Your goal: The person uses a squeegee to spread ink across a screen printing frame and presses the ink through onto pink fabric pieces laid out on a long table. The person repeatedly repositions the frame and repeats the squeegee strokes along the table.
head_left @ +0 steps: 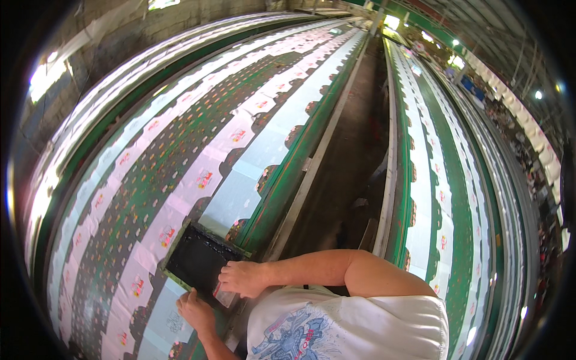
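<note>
A screen-printing frame (173, 247) with greenish edges and a dark, ink-wet mesh lies on the long printing table in front of me. My left hand (195, 309) grips its near edge, fingers closed over the rim. At the frame's right side, my right hand (241, 279) is closed around a small flat squeegee (224, 296) with a pale, reddish face; part of it is hidden under the fingers. Pale blue cloth pieces (231, 192) lie in a row beyond the frame, and another blue piece (165, 321) with a faint print lies beside my left hand.
Pink cloth pieces (186, 186) with red prints run in rows along the table. A dark, dotted green strip (150, 174) separates them. To the right is a narrow aisle (342, 162), then a second long table (453, 180) with more cloth. A block wall (114, 36) stands left.
</note>
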A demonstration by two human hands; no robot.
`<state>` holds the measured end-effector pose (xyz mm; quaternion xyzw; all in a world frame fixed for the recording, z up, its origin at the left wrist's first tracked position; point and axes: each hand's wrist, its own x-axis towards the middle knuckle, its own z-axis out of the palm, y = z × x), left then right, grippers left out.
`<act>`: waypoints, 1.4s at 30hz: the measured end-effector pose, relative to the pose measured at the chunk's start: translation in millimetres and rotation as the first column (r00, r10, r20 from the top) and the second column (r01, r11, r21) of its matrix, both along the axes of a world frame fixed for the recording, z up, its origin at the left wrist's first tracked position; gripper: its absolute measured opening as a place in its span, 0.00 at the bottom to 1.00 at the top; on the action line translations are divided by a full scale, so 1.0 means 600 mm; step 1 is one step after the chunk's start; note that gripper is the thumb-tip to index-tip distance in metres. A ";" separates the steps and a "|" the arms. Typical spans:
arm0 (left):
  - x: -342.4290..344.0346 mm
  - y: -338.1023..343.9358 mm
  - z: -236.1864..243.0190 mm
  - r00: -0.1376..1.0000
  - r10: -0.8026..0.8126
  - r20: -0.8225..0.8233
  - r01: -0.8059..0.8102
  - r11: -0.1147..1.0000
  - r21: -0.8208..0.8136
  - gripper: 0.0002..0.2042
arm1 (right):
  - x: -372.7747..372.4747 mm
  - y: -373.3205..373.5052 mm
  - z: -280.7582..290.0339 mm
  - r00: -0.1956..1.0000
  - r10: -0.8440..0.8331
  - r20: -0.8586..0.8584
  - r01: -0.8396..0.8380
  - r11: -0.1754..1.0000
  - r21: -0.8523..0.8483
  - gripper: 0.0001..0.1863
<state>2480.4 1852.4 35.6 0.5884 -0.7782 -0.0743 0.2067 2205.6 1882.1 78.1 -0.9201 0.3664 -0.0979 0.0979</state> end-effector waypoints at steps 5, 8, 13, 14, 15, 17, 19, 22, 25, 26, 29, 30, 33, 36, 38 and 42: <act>-0.003 -0.001 0.008 1.000 -0.018 0.017 0.018 1.000 0.003 0.14 | 0.030 0.016 0.004 0.992 -0.070 -0.109 0.069 0.997 -0.016 0.28; -0.003 0.007 0.008 1.000 0.020 0.024 -0.020 1.000 0.016 0.12 | 0.041 0.016 0.009 0.986 -0.069 -0.149 0.066 0.997 -0.029 0.28; -0.024 0.018 0.003 0.999 0.053 0.006 -0.053 0.998 0.024 0.15 | 0.038 0.023 0.016 0.984 -0.082 -0.159 0.077 0.996 -0.040 0.28; -0.024 0.019 -0.006 0.999 0.047 -0.026 -0.047 0.999 -0.007 0.16 | 0.037 0.023 0.013 0.986 -0.082 -0.145 0.074 0.996 -0.058 0.28; -0.024 0.017 -0.021 0.998 0.040 -0.058 -0.042 0.998 -0.037 0.18 | 0.035 0.022 0.010 0.988 -0.080 -0.131 0.071 0.995 -0.076 0.29; -0.009 0.027 -0.040 0.990 0.066 -0.124 -0.076 0.994 -0.074 0.20 | 0.046 0.016 0.015 0.990 -0.061 -0.125 0.050 0.995 -0.087 0.28; -0.017 0.034 -0.045 0.977 0.110 -0.185 -0.126 0.989 -0.072 0.23 | 0.049 0.015 0.019 0.986 -0.047 -0.159 0.036 0.997 -0.068 0.28; -0.049 0.038 -0.053 0.917 0.212 -0.337 -0.203 0.977 0.061 0.30 | 0.029 0.011 0.025 0.996 -0.027 -0.082 0.023 0.999 -0.048 0.26; -0.050 0.044 -0.094 0.833 0.211 -0.511 -0.211 0.976 0.059 0.31 | 0.035 0.017 0.030 0.993 -0.026 -0.116 0.023 0.999 -0.025 0.27; -0.053 0.046 -0.100 0.812 0.235 -0.534 -0.237 0.969 0.066 0.31 | 0.033 0.016 0.032 0.991 -0.031 -0.129 0.028 0.999 -0.022 0.28; -0.063 0.052 -0.103 0.737 0.295 -0.607 -0.307 0.948 0.088 0.31 | 0.030 0.014 0.029 0.994 0.006 -0.105 -0.008 1.000 -0.026 0.28; -0.065 0.054 -0.101 0.717 0.313 -0.622 -0.319 0.942 0.106 0.30 | 0.027 0.013 0.029 0.997 0.011 -0.082 -0.010 1.000 0.010 0.28; -0.072 0.053 -0.097 0.662 0.341 -0.668 -0.336 0.931 0.142 0.29 | 0.006 0.011 0.025 0.997 -0.002 0.081 -0.004 0.997 0.082 0.28; -0.080 0.054 -0.091 0.606 0.349 -0.715 -0.337 0.927 0.168 0.25 | -0.031 0.014 -0.006 0.930 -0.126 0.345 0.113 0.992 0.060 0.29; -0.083 0.053 -0.088 0.561 0.365 -0.743 -0.333 0.921 0.201 0.22 | -0.053 0.020 -0.016 0.858 -0.300 0.418 0.327 0.945 0.007 0.29; -0.110 0.056 -0.074 0.531 0.316 -0.786 -0.351 0.926 0.136 0.18 | -0.130 0.021 -0.052 0.648 -0.524 0.553 0.353 0.850 0.392 0.24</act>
